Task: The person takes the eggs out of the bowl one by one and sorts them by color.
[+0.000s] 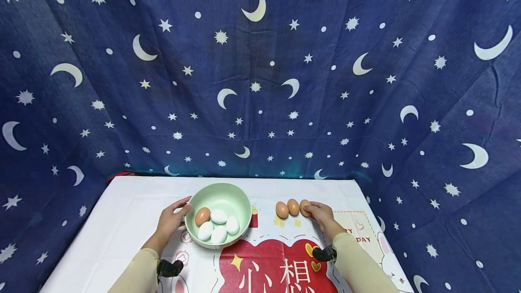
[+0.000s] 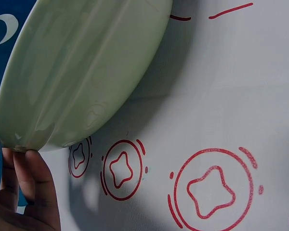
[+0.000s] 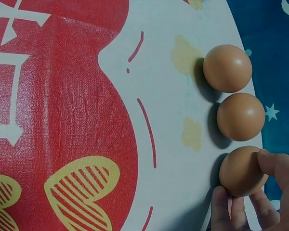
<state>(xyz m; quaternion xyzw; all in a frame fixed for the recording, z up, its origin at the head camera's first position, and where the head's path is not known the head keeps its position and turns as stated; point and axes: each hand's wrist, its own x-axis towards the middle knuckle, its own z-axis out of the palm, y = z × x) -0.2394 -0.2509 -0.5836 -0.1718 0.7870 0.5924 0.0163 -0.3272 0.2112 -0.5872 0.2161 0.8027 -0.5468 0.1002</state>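
Note:
A pale green bowl [image 1: 225, 193] stands on the table, holding one brown egg [image 1: 202, 216] and several white eggs [image 1: 218, 234]. My left hand [image 1: 168, 221] holds the bowl by its left side; in the left wrist view, its fingers [image 2: 38, 180] are at the bowl's edge. To the right, three brown eggs lie in a short row: the left egg [image 1: 281, 210], the middle egg [image 1: 293, 207] and the right egg [image 1: 305, 208]. Thumb and fingers of my right hand [image 1: 324, 217] grip the right egg, which also shows in the right wrist view.
A white tablecloth [image 1: 134, 207] with a red printed patch [image 1: 260, 261] covers the table. Behind and beside the table hangs a dark blue curtain [image 1: 260, 103] patterned with moons and stars. A stretch of cloth separates the bowl from the row of eggs.

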